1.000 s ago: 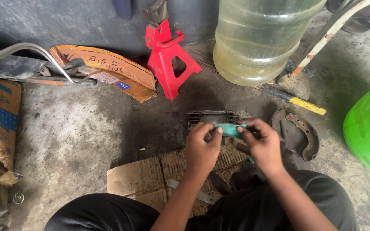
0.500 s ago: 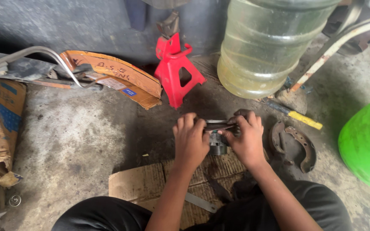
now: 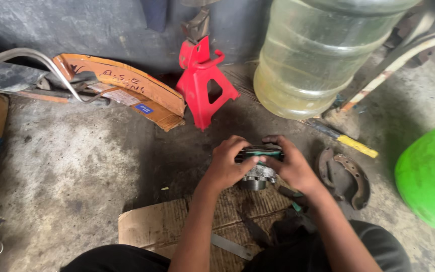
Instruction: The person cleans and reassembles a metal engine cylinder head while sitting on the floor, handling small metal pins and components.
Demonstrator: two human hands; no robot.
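Standing far past the fingers, a big clear water jug [image 3: 318, 55] and a red jack stand [image 3: 202, 85] sit on the floor; left hand [image 3: 227, 166] and right hand [image 3: 290, 163] have fingers curled tight round a green-topped metal part [image 3: 259, 168], above flat cardboard [image 3: 177, 226]

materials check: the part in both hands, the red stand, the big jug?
Part held by left hand and right hand: brake caliper, likely cast metal, dull grey and rough, with a green-faced pad on top.
Red jack stand: painted steel, glossy with scuffs.
Jug: clear yellowish plastic, see-through and ribbed.
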